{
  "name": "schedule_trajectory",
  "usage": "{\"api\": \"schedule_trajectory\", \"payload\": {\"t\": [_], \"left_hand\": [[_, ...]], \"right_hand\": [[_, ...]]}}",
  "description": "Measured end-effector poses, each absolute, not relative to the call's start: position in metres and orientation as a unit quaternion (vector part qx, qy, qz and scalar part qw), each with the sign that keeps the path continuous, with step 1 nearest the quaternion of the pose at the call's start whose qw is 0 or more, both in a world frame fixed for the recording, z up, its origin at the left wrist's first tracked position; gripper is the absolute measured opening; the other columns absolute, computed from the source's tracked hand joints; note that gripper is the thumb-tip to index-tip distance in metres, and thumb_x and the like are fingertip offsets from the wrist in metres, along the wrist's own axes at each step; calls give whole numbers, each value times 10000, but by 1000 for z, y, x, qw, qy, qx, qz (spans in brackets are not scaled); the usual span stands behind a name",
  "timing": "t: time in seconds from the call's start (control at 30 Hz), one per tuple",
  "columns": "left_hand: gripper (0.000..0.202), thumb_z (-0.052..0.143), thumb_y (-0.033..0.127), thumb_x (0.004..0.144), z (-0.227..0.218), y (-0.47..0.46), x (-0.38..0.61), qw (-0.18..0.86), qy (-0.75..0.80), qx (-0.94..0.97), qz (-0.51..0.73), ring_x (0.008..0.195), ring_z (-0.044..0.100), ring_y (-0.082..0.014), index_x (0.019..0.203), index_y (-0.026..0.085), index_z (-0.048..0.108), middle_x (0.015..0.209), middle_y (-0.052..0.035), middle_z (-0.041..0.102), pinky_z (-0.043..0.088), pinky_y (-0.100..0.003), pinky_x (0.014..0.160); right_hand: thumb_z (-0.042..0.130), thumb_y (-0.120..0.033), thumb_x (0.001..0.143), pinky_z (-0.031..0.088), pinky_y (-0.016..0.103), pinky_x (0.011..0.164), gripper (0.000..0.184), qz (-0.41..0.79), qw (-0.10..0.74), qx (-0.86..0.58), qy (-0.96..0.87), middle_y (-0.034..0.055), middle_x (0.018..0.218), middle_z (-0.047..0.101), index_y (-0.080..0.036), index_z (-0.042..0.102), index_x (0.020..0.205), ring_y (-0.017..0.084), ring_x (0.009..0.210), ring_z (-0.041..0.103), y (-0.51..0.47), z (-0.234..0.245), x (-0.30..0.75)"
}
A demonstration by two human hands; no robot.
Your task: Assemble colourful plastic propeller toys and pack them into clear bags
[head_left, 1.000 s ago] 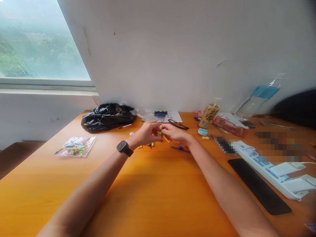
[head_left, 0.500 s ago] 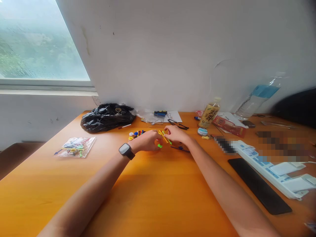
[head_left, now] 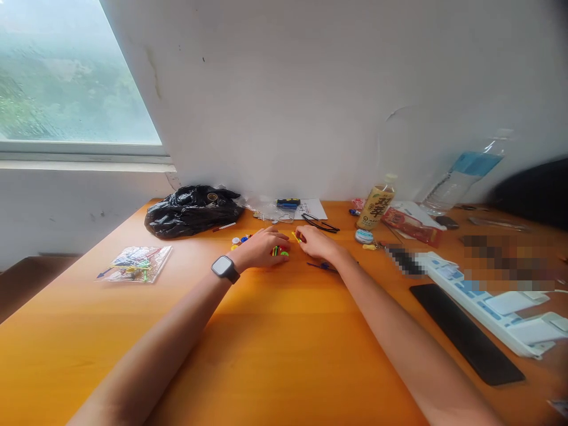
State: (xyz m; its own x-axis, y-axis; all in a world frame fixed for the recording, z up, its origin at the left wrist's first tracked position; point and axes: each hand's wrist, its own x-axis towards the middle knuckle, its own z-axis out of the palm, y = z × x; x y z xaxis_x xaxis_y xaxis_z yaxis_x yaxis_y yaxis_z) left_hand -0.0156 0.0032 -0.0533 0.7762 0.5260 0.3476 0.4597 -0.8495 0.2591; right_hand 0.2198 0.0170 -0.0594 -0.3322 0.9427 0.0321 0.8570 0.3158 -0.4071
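Hands first: the left hand (head_left: 261, 248) is arched with its fingers curled over a little pile of coloured plastic bits, and I honestly can't tell if it's gripping any. The right hand (head_left: 317, 243) is pinched narrow on a thin yellow piece (head_left: 296, 237).

Just the head view here, so picture a clock centred on the gap between the hands. A round green piece (head_left: 284, 253) sits around eight, right at the left fingertips. Past that hand, at nine, there's a white round piece (head_left: 235, 241) on the surface (head_left: 284, 355). Further out at nine: a clear bag (head_left: 137, 264) of more coloured parts. Black plastic bag (head_left: 190, 213) is toward ten. Paper (head_left: 315, 209) at one, tea bottle (head_left: 376, 207) between two and three, small round tin (head_left: 364, 236) at three, power strip (head_left: 481, 307) past three, flat black pad (head_left: 465, 334) around four. Black smartwatch (head_left: 225, 268) on the left wrist, too.
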Motion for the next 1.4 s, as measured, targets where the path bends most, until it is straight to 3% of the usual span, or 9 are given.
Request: {"api": "schedule_trajectory", "payload": {"t": [0.2, 0.4, 0.53, 0.67, 0.9, 1.2, 1.3, 1.4], "left_hand": [[235, 689, 401, 958, -56, 7, -19, 75, 266, 940, 203, 1192, 658, -280, 1129, 267, 778, 1288, -89, 734, 511, -398, 1011], [296, 712, 430, 938, -52, 7, -21, 59, 276, 940, 189, 1202, 646, -307, 1188, 282, 773, 1311, -92, 725, 511, -438, 1014], [230, 705, 411, 936, -50, 6, -20, 63, 272, 943, 180, 1225, 636, -306, 1107, 291, 803, 1334, -71, 719, 500, -446, 1034], [195, 727, 397, 909, -51, 5, -19, 61, 264, 945, 181, 1213, 637, -304, 1048, 295, 817, 1305, -51, 736, 494, -438, 1042], [293, 752, 428, 909, -38, 9, -26, 61, 256, 941, 213, 1218, 655, -313, 1143, 254, 778, 1268, -103, 744, 501, -457, 1053], [253, 574, 315, 1034, -15, 13, -41, 76, 291, 904, 306, 1148, 698, -261, 1184, 221, 754, 1199, -81, 772, 524, -414, 1032], [242, 591, 327, 1026, -12, 12, -40, 91, 309, 887, 331, 1089, 713, -246, 1172, 229, 756, 1165, -67, 780, 543, -398, 991], [243, 612, 369, 1019, -6, 7, -36, 126, 318, 864, 369, 999, 733, -216, 1149, 229, 762, 1120, -55, 791, 573, -352, 912]], "right_hand": [[664, -99, 848, 369, 273, 644, 124, 170, 119, -578, -789, 64, 895, 701, -203, 631, 905, 177, 729, 577, 21, -53, 228], [676, -136, 839, 426, 281, 666, 140, 189, 87, -595, -776, 92, 1003, 747, -203, 701, 958, 208, 806, 656, 29, -27, 262], [779, -197, 736, 437, 279, 654, 106, 245, -10, -578, -778, 56, 892, 767, -204, 742, 835, 219, 800, 686, 22, -1, 284], [860, -311, 643, 444, 289, 650, 260, 279, -143, -583, -749, 41, 915, 783, -208, 772, 865, 258, 884, 710, 10, 19, 287], [875, -174, 559, 454, 313, 642, 273, 252, -197, -644, -695, 37, 816, 766, -211, 704, 768, 277, 863, 722, 2, 21, 275], [775, -141, 630, 417, 307, 596, 146, 222, -175, -639, -715, 52, 778, 750, -196, 686, 732, 239, 744, 685, 3, 16, 277], [784, -188, 655, 414, 301, 598, 151, 198, -82, -632, -745, 67, 827, 760, -186, 710, 787, 228, 749, 674, 5, 23, 280], [775, -269, 713, 432, 285, 633, 158, 269, 84, -566, -775, 53, 821, 743, -180, 705, 824, 194, 739, 644, 5, 30, 279]]}}
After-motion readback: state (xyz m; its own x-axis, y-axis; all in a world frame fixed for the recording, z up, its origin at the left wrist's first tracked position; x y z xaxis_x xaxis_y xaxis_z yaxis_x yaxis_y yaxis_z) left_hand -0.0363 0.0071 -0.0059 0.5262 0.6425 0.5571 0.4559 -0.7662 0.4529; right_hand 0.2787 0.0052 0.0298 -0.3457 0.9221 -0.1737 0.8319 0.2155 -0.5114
